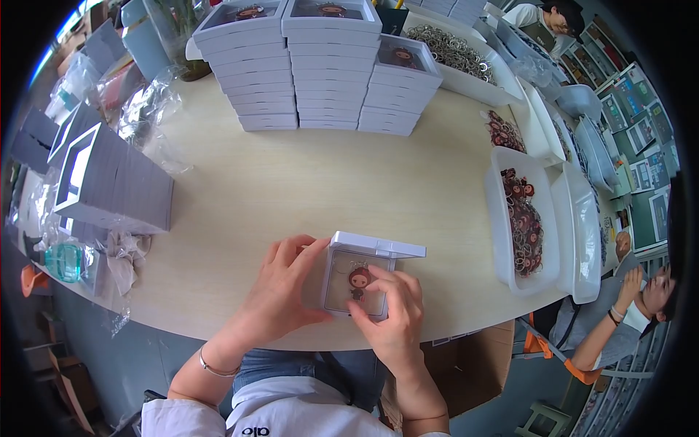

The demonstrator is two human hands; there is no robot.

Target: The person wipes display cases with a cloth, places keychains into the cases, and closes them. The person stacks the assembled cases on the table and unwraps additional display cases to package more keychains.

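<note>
Keychain (358, 280) with a doll figure lies inside the opened white box (325, 288). Left hand (280, 291) holds this box with fingers around its left side; right hand (397, 317) bends its fingers at the keychain, whether pinching, I cannot tell. Beyond the box stand stacked cases (329, 80).

Seeing blue bottle (145, 45) beside glass vase (177, 33), back left. Teal container (63, 262) far left. Co-worker (619, 339) seated right, green stool (542, 420) below.

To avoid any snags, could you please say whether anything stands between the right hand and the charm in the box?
Nothing visible does: the right hand has its fingers at the charm in the box, whose lid stands raised on the far side.
</note>
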